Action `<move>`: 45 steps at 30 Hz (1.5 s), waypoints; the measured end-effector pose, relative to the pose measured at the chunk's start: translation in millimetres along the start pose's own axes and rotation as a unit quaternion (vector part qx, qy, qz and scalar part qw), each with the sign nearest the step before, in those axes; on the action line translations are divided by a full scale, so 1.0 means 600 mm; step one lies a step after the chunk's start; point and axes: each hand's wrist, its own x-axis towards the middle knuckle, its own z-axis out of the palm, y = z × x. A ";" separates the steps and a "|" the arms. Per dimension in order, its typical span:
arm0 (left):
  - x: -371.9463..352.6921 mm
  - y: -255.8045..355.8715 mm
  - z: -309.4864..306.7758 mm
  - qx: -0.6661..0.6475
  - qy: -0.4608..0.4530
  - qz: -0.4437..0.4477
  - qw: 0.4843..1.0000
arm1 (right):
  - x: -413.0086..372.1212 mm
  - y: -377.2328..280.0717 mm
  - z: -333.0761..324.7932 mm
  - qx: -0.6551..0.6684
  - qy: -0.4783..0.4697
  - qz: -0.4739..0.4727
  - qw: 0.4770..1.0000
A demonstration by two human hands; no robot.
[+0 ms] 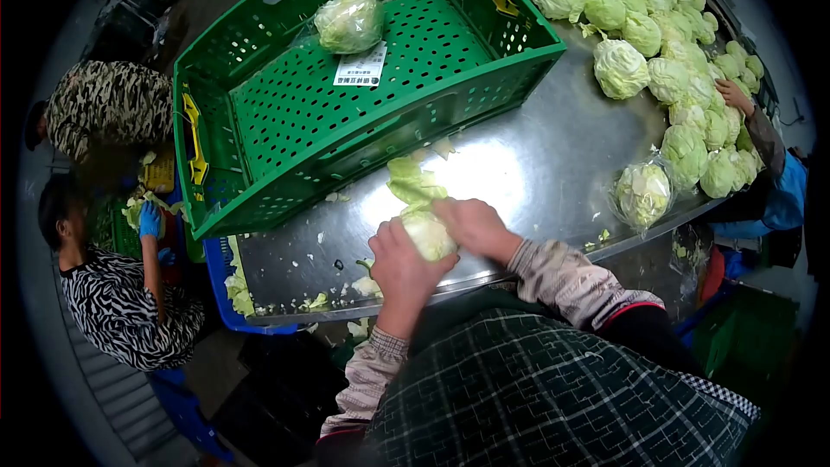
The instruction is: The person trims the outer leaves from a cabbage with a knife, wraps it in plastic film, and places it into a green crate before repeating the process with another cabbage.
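The left hand (pixel 403 266) and right hand (pixel 474 227) clasp a cabbage (pixel 430 239); slackening (smooth leaves slide) could roll it off the surface (pixel 566 160).

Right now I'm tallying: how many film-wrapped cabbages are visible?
2: one cabbage in the green crate, another on the steel table, right; the pile may hide more.

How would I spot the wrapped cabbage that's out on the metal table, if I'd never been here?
Find the big metal table, then the heap of cabbages along its right side. At the heap's lower end in the picture, by the table's near edge, sits one round, pale cabbage. Unlike the bare heads beside it, it is wrapped in clear plastic.
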 end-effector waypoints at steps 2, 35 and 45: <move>-0.006 -0.006 -0.004 -0.020 0.010 0.013 1.000 | 0.018 0.024 -0.009 0.078 0.008 0.046 0.996; -0.057 -0.051 -0.017 -0.065 0.046 -0.138 0.987 | -0.034 -0.041 0.029 0.133 0.041 -0.005 0.990; -0.036 -0.123 -0.042 -0.246 0.020 -0.306 0.919 | -0.012 -0.037 0.035 0.274 0.128 -0.004 0.953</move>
